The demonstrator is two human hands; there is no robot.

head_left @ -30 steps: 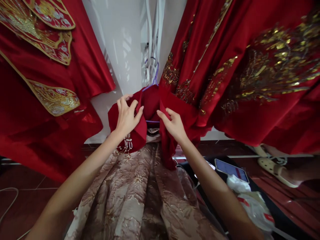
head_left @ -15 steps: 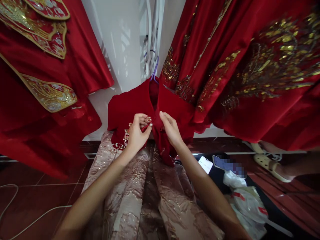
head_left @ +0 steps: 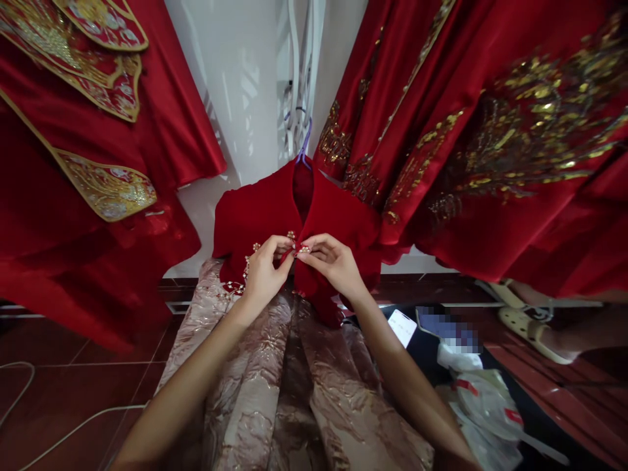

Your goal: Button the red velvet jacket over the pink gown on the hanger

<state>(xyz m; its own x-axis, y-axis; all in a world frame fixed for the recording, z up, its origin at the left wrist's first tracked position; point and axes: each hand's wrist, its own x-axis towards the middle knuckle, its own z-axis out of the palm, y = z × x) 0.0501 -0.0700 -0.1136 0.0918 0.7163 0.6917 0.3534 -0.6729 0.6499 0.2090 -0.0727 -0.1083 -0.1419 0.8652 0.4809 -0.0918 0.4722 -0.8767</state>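
Note:
A short-sleeved red jacket [head_left: 260, 203] hangs in front of me on a purple hanger [head_left: 305, 144], its neck opening parted at the front. My left hand [head_left: 265, 268] pinches the left front edge of the jacket. Opposite it, my right hand [head_left: 333, 261] pinches the right front edge, and the fingertips of both hands meet at the middle. Small gold-and-pearl ornaments show at the fingers; whether they are buttons or part of my nails I cannot tell. A beaded trim [head_left: 240, 278] dangles on the jacket's left side, beside my left wrist.
Red gowns with gold embroidery hang at left [head_left: 181, 137] and right [head_left: 530, 144]. A shiny pinkish brocade cloth [head_left: 255, 399] lies below the jacket. At right are a phone [head_left: 402, 328], plastic bags [head_left: 490, 405] and a person's foot in a clog [head_left: 532, 330]. A white cable [head_left: 88, 418] crosses the tiled floor.
My right hand has moved left and slightly down, bringing its edge of the jacket against my left fingertips. The left hand stays nearly in place.

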